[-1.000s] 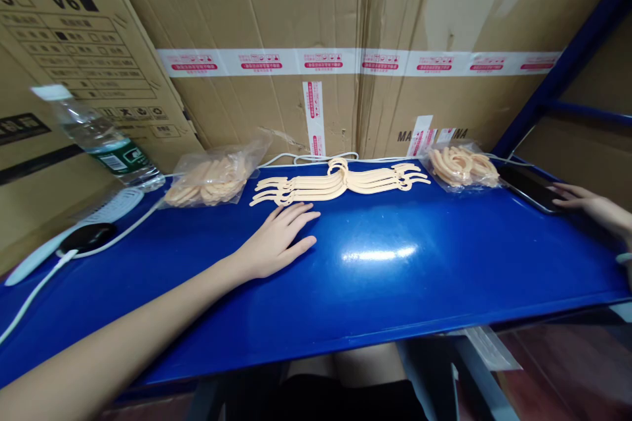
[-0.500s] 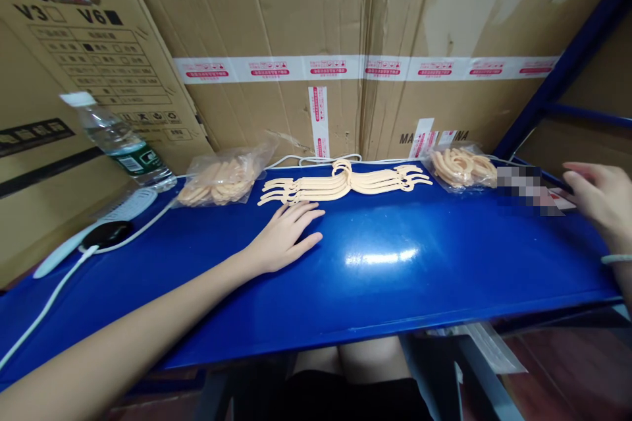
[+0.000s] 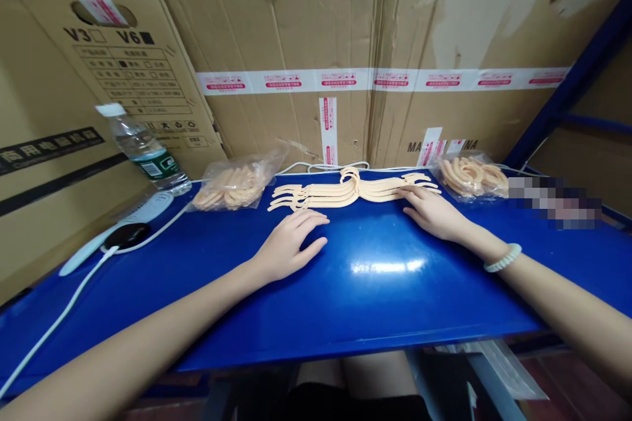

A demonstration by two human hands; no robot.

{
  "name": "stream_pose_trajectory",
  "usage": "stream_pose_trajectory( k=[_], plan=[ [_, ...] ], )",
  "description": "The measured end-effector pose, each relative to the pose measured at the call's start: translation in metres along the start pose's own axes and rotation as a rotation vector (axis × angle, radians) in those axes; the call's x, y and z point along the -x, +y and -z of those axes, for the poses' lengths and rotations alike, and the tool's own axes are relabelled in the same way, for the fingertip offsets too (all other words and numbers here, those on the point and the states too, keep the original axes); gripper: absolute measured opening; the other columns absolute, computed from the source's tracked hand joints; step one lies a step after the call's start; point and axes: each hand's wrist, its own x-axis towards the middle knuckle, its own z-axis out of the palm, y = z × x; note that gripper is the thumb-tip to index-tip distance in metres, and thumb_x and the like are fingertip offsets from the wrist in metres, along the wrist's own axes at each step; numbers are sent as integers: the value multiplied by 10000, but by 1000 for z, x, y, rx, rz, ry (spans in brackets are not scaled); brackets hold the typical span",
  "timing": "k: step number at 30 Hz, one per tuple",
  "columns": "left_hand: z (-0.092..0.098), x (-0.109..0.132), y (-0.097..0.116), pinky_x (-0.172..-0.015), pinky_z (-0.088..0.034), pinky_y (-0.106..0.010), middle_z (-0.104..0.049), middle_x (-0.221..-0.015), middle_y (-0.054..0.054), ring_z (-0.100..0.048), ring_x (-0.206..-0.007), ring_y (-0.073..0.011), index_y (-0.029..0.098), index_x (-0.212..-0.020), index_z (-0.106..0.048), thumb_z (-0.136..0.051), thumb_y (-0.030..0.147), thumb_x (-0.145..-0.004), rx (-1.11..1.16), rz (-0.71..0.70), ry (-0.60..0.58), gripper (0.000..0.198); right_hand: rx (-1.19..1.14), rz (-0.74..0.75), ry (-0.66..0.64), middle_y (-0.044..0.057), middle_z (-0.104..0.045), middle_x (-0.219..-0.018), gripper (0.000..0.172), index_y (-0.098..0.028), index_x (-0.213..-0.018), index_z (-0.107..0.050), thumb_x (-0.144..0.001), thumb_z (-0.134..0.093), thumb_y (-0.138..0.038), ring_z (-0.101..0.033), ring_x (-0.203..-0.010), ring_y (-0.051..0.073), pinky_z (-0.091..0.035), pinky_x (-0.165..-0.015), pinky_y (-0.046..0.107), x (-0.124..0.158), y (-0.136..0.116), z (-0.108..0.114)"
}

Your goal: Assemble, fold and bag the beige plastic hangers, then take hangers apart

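Observation:
Several cream-coloured folding hangers [image 3: 333,194] lie overlapped in a row on the blue tabletop [image 3: 237,315], their hooks bunched at the middle. My left hand [image 3: 291,244] rests beside the near left end of the hangers, fingers loosely stretched and nothing in its grasp. At the right end, my right hand [image 3: 432,211], with a pale coiled band on the wrist, has its fingertips at the hanger arms; its fingers are extended and apart. Whether either hand's fingertips touch the hangers, I cannot tell for sure.
Clear bags of similar cream pieces lie left [image 3: 232,182] and right [image 3: 471,176]. A water bottle [image 3: 148,156], a pale comb-like item [image 3: 113,226] and a black oval device [image 3: 127,235] with a white cable stand at left. Cardboard [image 3: 291,26] walls the back.
My right hand has come from the far right edge, by the blurred item, leftward to the right end of the hangers. My left hand stays near their left end. The view has shifted slightly.

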Motion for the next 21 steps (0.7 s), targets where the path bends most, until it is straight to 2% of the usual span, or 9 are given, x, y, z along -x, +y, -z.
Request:
stream_pose_trajectory(
  k=[4, 9, 14, 21],
  plan=[
    [-1, 0, 4, -1081, -467, -459, -665, -1271, -102, -596, -1227, -264, 211, -1233, -612, -507, 322, -993, 52, -7, -7, 286, -45, 2, 14, 166, -609, -1353, 390, -196, -1330, -604, -980, -434, -232, -576, -1269, 340, -496, -1043, 574, 6, 3, -7],
    [-1, 1, 5, -1079, -470, -458, -658, -1281, -103, -593, -1227, -263, 209, -1249, -598, -482, 345, -1008, 84, 21, -34, 300, -89, 15, 47, 148, -651, -1244, 342, -206, -1237, -664, -979, -440, -206, -611, -1185, 316, -509, -1032, 545, 5, 3, -5],
    [0, 2, 6, -1094, -460, -438, -658, -1283, -93, -587, -1236, -254, 203, -1244, -597, -475, 359, -1018, 113, 56, -30, 301, -207, 19, 81, 127, -660, -1241, 358, -243, -1267, -667, -974, -462, -214, -623, -1164, 305, -510, -1042, 531, 6, 4, -6],
    [1, 5, 10, -1107, -450, -431, -657, -1295, -76, -585, -1237, -243, 212, -1245, -598, -456, 369, -1031, 145, 69, -37, 301, -198, 30, 98, 136, -678, -1212, 352, -222, -1254, -689, -972, -479, -211, -624, -1163, 309, -500, -1052, 526, 9, 8, -4]
  ],
)
